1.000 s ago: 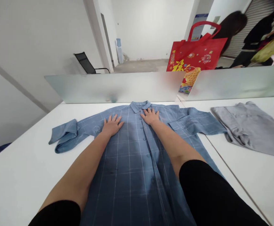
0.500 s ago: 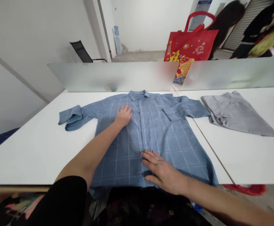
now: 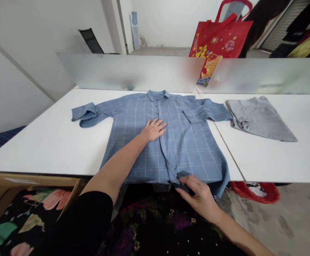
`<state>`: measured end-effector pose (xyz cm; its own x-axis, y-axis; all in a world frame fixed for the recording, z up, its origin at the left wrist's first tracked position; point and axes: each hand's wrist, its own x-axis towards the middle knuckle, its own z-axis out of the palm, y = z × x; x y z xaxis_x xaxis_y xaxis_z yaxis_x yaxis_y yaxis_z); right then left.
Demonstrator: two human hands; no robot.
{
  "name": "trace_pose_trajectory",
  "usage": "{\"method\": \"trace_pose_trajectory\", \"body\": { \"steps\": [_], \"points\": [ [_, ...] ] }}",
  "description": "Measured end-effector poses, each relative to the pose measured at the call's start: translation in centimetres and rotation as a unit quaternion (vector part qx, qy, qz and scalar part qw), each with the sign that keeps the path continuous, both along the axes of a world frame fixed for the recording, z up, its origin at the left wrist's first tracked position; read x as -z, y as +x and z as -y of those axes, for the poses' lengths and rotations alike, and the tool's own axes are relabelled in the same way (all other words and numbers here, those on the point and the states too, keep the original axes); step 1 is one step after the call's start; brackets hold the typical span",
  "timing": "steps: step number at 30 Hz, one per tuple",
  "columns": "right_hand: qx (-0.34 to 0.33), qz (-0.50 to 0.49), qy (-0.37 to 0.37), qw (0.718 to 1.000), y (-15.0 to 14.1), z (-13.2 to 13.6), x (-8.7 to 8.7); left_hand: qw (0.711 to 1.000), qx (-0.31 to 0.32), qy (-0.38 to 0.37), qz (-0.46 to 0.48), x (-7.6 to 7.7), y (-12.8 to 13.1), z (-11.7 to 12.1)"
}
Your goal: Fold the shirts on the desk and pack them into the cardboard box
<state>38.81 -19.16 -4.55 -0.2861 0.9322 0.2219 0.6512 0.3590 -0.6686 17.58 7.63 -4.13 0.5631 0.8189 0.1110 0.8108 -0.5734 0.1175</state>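
A blue checked button-up shirt (image 3: pixel 141 153) lies front side up on the white table (image 3: pixel 72 149), its collar at the far end and its hem over the near edge. My left hand (image 3: pixel 154 129) rests on the middle of the shirt beside the button placket, fingers spread and palm down. At the near hem my right hand (image 3: pixel 197 195) pinches the front edge of the shirt between thumb and fingers. That edge is lifted a little, so the placket gapes open near the bottom. The shirt's sleeves lie out to both sides, with folded cuffs.
A folded grey garment (image 3: pixel 258 117) lies on the right, touching a sleeve. Frosted dividers (image 3: pixel 141 73) line the table's back, with a red fish-print bag (image 3: pixel 221 39) behind them. Below the near edge are a cardboard box (image 3: pixel 32 179) of flowered cloth and a red container (image 3: pixel 271 193).
My left hand has slid from the chest toward the middle placket. My right hand has gone from lying flat on the shirt to pinching its front edge at the hem. The view has tilted down.
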Motion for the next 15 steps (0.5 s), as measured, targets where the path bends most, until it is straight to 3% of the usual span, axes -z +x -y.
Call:
{"method": "trace_pose_trajectory", "body": {
  "steps": [6, 12, 15],
  "points": [
    [0.094, 0.004, -0.103, 0.99, 1.5, 1.9, 4.5, 1.0, -0.001, -0.001, 0.007, -0.5, 0.3, 0.8],
    [0.084, -0.059, -0.133, 0.986, 0.3, 1.8, 7.4, 1.0, 0.005, -0.011, 0.009, 1.0, 0.3, 0.0],
    [0.058, 0.021, -0.096, 0.993, -0.2, 1.2, 8.4, 1.0, 0.01, -0.014, 0.008, 1.5, 0.3, -0.5]
  ]
}}
